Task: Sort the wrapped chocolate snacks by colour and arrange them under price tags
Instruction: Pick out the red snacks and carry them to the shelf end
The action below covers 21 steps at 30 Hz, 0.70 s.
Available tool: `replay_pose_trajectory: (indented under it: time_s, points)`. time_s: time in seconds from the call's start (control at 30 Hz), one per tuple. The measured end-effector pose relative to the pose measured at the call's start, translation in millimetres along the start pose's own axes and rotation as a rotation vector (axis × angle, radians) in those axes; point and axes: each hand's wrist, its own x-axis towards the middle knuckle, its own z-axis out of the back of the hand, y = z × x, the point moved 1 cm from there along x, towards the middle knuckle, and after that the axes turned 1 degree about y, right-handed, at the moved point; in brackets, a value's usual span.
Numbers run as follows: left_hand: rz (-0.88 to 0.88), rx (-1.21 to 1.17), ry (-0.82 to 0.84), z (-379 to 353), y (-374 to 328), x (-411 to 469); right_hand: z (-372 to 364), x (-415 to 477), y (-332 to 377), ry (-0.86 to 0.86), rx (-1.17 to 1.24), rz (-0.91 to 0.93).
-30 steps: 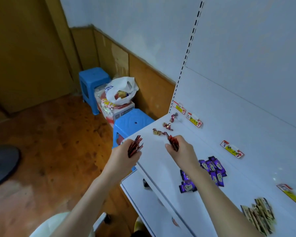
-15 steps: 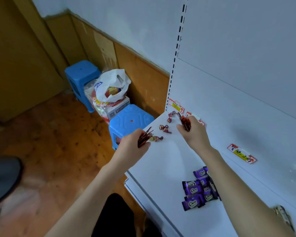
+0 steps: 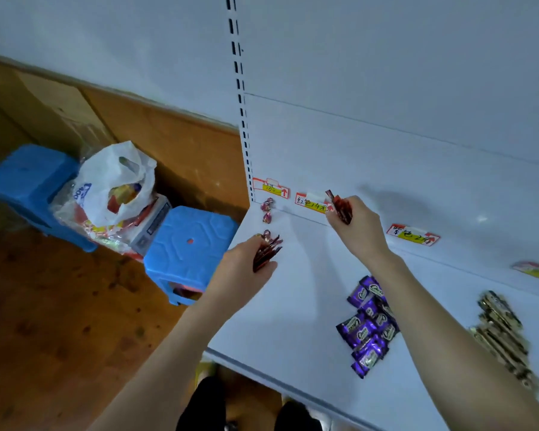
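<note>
**Red, purple and gold against white**

The shelf [image 3: 293, 306] is plain white. Dark red wrappers [image 3: 266, 253] show in the left hand [image 3: 240, 270], a dark red bundle [image 3: 341, 208] in the right hand [image 3: 360, 231]. Purple packets [image 3: 369, 329] bear white lettering; other packets [image 3: 500, 334] are gold. Price tags [image 3: 413, 234] are white, red-edged, yellow-striped. The stools [image 3: 190, 241] are blue.

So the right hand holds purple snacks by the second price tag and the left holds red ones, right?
No. In the head view the right hand holds red snacks, not purple, by the second price tag; the left hand holds a red bunch too.
</note>
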Motion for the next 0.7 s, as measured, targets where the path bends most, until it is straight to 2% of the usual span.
replay_pose_trajectory:
  time_s: [0.13, 0.37, 0.5, 0.7]
  points:
    - [-0.108, -0.027, 0.106, 2.0, 36.0, 15.7, -32.7, -16.2, 4.9, -0.076, -0.007, -0.138]
    - [-0.162, -0.02, 0.269, -26.8, 84.1, 18.6, -79.9, -53.3, -10.5, -0.021, 0.024, -0.338]
    - [-0.252, -0.035, 0.3, -71.0, 88.7, 32.4, -90.7, -34.8, -36.6, -0.03, 0.005, -0.284]
    - [-0.434, 0.001, 0.188, -130.7, 91.2, 46.2, -106.1, 6.1, -72.6, -0.077, -0.064, -0.085]
